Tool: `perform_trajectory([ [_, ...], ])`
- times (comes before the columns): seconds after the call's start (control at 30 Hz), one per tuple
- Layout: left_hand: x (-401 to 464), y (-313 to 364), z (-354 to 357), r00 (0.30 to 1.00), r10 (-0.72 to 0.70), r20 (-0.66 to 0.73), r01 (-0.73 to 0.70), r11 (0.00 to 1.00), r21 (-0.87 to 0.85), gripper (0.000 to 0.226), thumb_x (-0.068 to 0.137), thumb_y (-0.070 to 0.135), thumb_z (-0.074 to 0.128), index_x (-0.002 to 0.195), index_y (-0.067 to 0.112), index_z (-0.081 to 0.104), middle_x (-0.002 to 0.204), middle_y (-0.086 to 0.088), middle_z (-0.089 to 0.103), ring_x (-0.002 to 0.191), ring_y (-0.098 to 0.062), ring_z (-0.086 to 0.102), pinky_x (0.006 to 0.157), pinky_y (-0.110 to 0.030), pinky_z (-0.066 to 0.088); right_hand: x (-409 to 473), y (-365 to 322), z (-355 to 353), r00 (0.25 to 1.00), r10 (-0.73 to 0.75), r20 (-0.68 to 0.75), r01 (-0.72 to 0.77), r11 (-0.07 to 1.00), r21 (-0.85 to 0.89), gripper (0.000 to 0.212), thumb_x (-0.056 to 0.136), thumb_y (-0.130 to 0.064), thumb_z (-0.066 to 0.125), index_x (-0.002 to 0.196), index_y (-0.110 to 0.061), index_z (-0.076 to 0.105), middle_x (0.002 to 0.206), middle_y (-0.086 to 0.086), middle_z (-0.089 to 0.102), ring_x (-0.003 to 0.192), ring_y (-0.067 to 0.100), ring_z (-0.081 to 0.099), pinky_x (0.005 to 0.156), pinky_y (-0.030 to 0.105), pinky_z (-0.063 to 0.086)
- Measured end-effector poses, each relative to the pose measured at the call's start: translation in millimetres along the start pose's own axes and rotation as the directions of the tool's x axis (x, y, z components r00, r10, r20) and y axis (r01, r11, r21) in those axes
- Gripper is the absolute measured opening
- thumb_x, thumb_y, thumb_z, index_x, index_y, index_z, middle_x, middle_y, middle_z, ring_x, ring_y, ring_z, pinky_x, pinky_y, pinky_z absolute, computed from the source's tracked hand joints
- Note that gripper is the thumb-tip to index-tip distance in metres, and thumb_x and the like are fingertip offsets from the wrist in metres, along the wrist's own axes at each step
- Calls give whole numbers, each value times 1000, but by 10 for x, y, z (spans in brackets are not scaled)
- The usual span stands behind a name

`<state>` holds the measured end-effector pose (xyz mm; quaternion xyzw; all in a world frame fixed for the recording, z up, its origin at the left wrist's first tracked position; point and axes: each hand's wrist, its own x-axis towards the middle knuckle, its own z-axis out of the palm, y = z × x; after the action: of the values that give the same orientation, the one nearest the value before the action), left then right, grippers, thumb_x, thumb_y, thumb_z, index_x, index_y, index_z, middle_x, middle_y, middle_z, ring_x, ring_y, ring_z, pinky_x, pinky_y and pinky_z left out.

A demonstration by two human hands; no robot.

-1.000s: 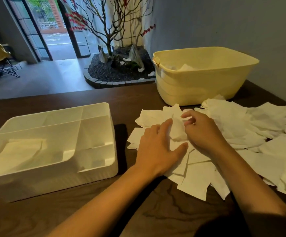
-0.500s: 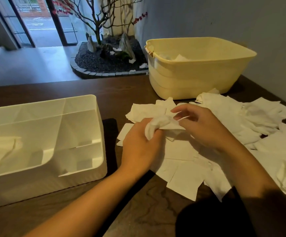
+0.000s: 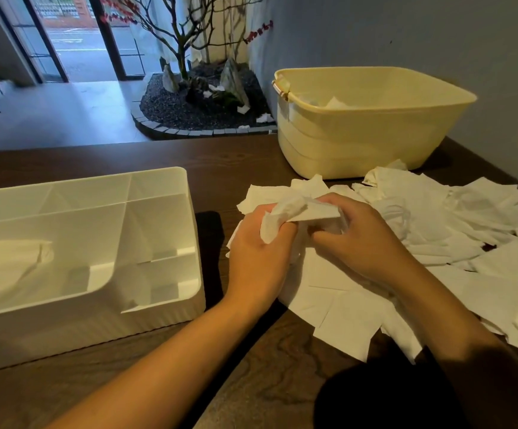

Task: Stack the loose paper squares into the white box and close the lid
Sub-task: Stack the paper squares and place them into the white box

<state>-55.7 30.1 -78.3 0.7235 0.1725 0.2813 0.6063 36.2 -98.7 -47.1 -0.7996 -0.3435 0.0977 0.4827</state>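
Gripping one crumpled paper square (image 3: 291, 212) at frame centre, left hand (image 3: 259, 258) and right hand (image 3: 357, 239) both pinch it above the loose pile (image 3: 437, 243); the white box (image 3: 165, 308) sits open at left.

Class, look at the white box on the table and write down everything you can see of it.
The white box looks like smooth plastic, rectangular with rounded corners and thin inner dividers. It stands upright and open on the dark wooden table, left of the paper squares. White paper already lies in its large left compartment. Neither hand touches it. No lid shows.
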Motion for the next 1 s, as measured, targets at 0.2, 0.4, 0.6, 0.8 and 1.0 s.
perform_trajectory([
  [0.2, -14, 99, -35, 997, 66, 32, -69, 992, 103, 18, 99, 29, 60, 116, 29, 65, 110, 12, 67, 106, -3, 61, 94, -34, 55, -1, 5, -1, 996, -17, -85, 21, 999, 39, 21, 90, -19, 68, 106, -32, 66, 98, -14, 69, 97, 4, 62, 73, 18, 47],
  [0.4, 17, 217, -203, 980, 189, 55, -189, 822, 538, 54, 82, 19, 69, 132, 28, 48, 125, 6, 47, 115, -12, 46, 93, -27, 42, -42, -15, 75, 999, -52, -14, 52, 998, 46, 15, 89, -17, 65, 98, -27, 69, 89, -8, 69, 86, 13, 63, 70, 34, 55],
  [0.6, 10, 89, -57, 954, 298, 27, -277, 844, 459, 47, 85, 16, 69, 128, 25, 53, 123, 6, 51, 113, -8, 50, 94, -32, 50, -31, 21, 32, 994, -32, -101, 40, 996, 77, 10, 89, -22, 65, 94, -31, 67, 86, -9, 67, 87, 13, 64, 66, 23, 53],
  [0.8, -20, 35, -37, 975, 219, -23, -218, 974, 60, 21, 96, 19, 67, 115, 26, 61, 102, 11, 67, 100, -10, 65, 81, -30, 60, -9, -13, -26, 996, -6, -84, 19, 989, 146, 16, 93, -23, 66, 99, -38, 64, 90, -9, 68, 87, 7, 67, 63, 15, 55],
  [1.0, 21, 32, -85, 999, 47, -7, -47, 992, -117, 18, 97, 20, 62, 114, 25, 58, 106, 16, 66, 101, -3, 65, 78, -21, 58, 79, 10, -16, 975, 223, -1, -198, 869, 454, 26, 92, -21, 69, 116, -26, 63, 104, -5, 74, 95, 19, 73, 74, 38, 62],
])
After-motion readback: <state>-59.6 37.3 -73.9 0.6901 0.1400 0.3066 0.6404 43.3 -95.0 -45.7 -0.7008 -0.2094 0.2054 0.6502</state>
